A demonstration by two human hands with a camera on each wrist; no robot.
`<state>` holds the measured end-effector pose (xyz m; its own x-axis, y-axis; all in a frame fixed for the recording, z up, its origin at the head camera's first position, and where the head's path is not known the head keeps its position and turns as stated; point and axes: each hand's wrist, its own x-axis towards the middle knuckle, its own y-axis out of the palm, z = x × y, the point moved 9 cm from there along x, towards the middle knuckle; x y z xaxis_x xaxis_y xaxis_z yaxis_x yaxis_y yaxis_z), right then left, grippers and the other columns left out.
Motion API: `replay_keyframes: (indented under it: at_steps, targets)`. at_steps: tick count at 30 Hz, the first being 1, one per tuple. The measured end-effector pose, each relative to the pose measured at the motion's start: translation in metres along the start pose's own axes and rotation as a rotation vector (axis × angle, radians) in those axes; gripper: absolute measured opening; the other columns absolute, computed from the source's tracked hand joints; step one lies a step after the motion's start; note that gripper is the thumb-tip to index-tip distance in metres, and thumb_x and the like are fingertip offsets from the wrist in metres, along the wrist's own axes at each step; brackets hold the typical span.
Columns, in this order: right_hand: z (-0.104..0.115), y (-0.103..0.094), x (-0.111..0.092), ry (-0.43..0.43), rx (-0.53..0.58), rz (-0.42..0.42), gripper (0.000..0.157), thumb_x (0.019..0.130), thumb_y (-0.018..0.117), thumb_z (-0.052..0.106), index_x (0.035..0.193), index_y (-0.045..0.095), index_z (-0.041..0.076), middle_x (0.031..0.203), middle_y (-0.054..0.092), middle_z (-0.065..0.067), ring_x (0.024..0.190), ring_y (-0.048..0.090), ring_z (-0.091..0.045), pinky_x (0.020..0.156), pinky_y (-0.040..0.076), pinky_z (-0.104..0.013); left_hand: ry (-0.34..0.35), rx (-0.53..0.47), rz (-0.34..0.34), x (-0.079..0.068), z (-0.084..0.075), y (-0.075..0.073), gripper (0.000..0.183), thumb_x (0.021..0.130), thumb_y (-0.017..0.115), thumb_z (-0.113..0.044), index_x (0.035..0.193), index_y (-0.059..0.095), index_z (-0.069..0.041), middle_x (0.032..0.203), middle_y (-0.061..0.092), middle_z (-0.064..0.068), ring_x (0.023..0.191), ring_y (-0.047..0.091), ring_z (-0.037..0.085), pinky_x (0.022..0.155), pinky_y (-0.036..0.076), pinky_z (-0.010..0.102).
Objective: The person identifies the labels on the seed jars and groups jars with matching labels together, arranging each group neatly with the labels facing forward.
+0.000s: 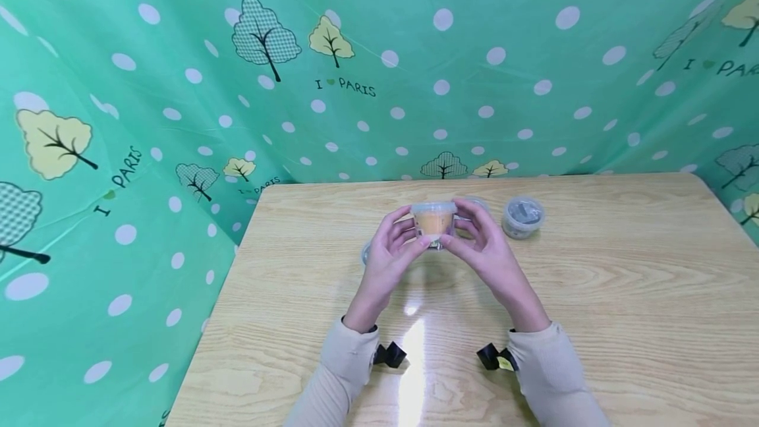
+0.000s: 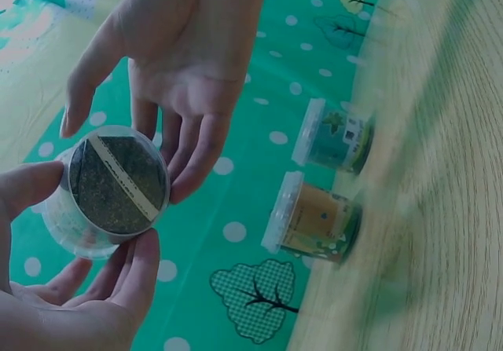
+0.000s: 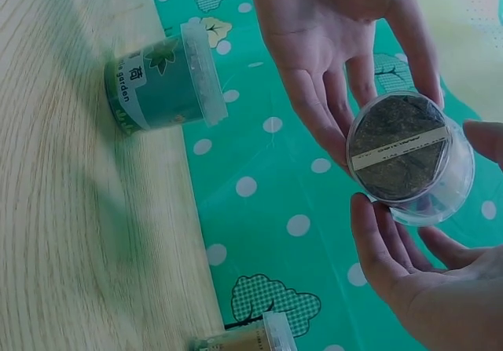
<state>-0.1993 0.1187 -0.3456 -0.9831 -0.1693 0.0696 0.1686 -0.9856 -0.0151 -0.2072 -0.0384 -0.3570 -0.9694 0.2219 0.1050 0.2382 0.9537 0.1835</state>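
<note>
A small clear plastic cup (image 1: 435, 221) with a lid and an orange label is held up above the table, upright. My left hand (image 1: 385, 256) grips its left side with the thumb low on the front. My right hand (image 1: 489, 252) grips its right side the same way. From the left wrist view, the cup's base (image 2: 119, 184) shows dark soil-like contents and a white printed strip. My left hand's fingers (image 2: 134, 276) curl against its wall. The same base (image 3: 398, 147) appears in the right wrist view, between both hands.
Similar lidded cups stand on the wooden table (image 1: 284, 295): one at the right (image 1: 523, 217), another partly behind my right hand (image 1: 477, 202), and one mostly hidden by my left hand (image 1: 364, 254). A green polka-dot cloth (image 1: 356, 111) hangs behind the table and at its left.
</note>
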Motion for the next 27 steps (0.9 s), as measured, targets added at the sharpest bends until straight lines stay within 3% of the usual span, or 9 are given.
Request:
replay_keyframes:
  at_steps: [13,27]
  targets:
    - [0.0022,-0.0003,0.0003,-0.019,0.003,-0.031,0.072,0.090,0.071,0.006,0.151,0.033,0.007,0.147,0.041,-0.009,0.124,0.050,-0.020,0.099,0.051,-0.019,0.005,-0.016,0.007,-0.0006,-0.0001,-0.0001,0.067,0.088,0.075,-0.013,0.146,0.041,-0.012,0.139,0.055,0.016,0.125,0.055,0.028,0.106,0.049,0.036]
    - [0.0057,0.0021,-0.0012,-0.062,0.044,-0.013,0.069,0.090,0.066,-0.002,0.151,0.033,0.005,0.145,0.042,-0.013,0.122,0.051,-0.019,0.098,0.052,-0.021,-0.019,-0.006,0.053,-0.0020,-0.0003,0.0037,0.067,0.090,0.067,-0.008,0.150,0.036,-0.012,0.143,0.049,0.018,0.130,0.050,0.030,0.110,0.046,0.035]
